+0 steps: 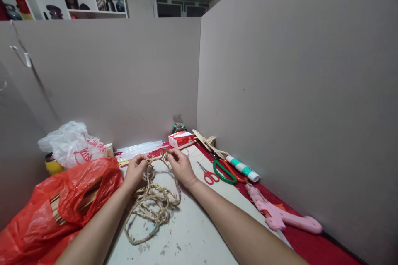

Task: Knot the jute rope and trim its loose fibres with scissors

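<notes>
A long braided straw rope (152,207) lies in a loose, tangled pile on the pale board (192,227). Its upper part is raised between my two hands. My left hand (137,169) pinches the rope at the upper left of the pile, fingertips pressed together. On the other side, my right hand (183,168) is closed on the rope with thumb and fingers. A short stretch of rope spans the gap between the hands, and one strand hangs down beneath my right hand.
Red-handled scissors (211,177), green-handled scissors (224,172) and a pink glue gun (280,213) lie at the right. A red plastic bag (81,198) holding sticks is at the left. Clear sticks (143,148) and a red-and-white box (181,139) lie behind, before grey partitions (124,74).
</notes>
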The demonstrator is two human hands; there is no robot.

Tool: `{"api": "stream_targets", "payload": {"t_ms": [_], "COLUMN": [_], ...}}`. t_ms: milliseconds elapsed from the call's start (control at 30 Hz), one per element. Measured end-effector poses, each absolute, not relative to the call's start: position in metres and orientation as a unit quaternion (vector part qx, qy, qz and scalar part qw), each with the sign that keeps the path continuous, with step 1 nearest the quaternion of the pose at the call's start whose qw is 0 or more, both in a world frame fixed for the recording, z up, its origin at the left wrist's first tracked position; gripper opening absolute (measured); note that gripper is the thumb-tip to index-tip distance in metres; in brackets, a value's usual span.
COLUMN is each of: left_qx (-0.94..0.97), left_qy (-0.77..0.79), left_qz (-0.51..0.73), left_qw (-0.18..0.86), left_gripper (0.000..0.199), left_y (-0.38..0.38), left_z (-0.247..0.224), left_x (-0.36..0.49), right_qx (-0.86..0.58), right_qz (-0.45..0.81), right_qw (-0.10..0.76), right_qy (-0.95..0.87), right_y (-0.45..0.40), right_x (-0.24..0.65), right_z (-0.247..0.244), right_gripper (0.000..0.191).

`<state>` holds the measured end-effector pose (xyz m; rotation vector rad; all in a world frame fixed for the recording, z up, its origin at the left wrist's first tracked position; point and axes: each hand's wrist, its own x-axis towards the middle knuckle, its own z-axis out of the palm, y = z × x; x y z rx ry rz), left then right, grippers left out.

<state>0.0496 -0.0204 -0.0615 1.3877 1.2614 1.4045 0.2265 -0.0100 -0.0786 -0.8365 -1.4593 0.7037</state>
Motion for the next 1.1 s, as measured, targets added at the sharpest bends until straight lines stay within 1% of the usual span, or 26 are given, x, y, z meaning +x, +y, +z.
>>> {"api": "stream_targets", "payload": {"t_ms": [100, 200, 400, 500, 567, 667, 833, 900, 967, 1033, 1100], "left_qx": [0.53, 0.503, 0.436, 0.452, 0.483, 0.558, 0.693, 0.755, 0.804, 0.829, 0.835], "left_qy": [0.479, 0.458, 0.416, 0.437, 0.487, 0.535, 0.496, 0.479, 0.476, 0.491, 0.507], "left_qz": [0.559, 0.581, 0.684, 0.684, 0.654, 0.6, 0.517, 0.446, 0.356, 0.267, 0.212], "left_qw": [0.421, 0.447, 0.411, 0.371, 0.318, 0.206, 0.081, 0.033, 0.011, 0.019, 0.031], "left_gripper": [0.021, 0.027, 0.03, 0.037, 0.047, 0.058, 0.066, 0.062, 0.055, 0.048, 0.046], "left_y": [-0.021, -0.02, -0.011, -0.006, -0.004, -0.004, -0.013, -0.017, -0.02, -0.022, -0.022], "left_z": [-0.06, -0.058, -0.051, -0.054, -0.06, -0.068, -0.071, -0.074, -0.08, -0.086, -0.091], "left_x": [0.051, 0.05, 0.041, 0.033, 0.029, 0.028, 0.037, 0.042, 0.046, 0.048, 0.047], "right_qx": [-0.372, -0.377, -0.371, -0.394, -0.43, -0.473, -0.528, -0.564, -0.602, -0.635, -0.665], "right_qz": [0.394, 0.434, 0.433, 0.423, 0.408, 0.38, 0.328, 0.287, 0.239, 0.19, 0.139], "right_qw": [0.644, 0.665, 0.689, 0.685, 0.659, 0.614, 0.538, 0.489, 0.424, 0.342, 0.251], "right_qy": [-0.54, -0.476, -0.448, -0.444, -0.463, -0.505, -0.569, -0.6, -0.633, -0.666, -0.689], "right_y": [-0.001, 0.004, 0.007, 0.011, 0.014, 0.017, 0.015, 0.013, 0.013, 0.012, 0.011], "right_x": [0.233, 0.237, 0.239, 0.242, 0.243, 0.245, 0.242, 0.242, 0.244, 0.252, 0.266], "right_z": [-0.079, -0.078, -0.079, -0.082, -0.085, -0.089, -0.095, -0.09, -0.079, -0.062, -0.043], "right_gripper": [0.021, 0.026, 0.027, 0.028, 0.027, 0.025, 0.022, 0.02, 0.018, 0.015, 0.014]}}
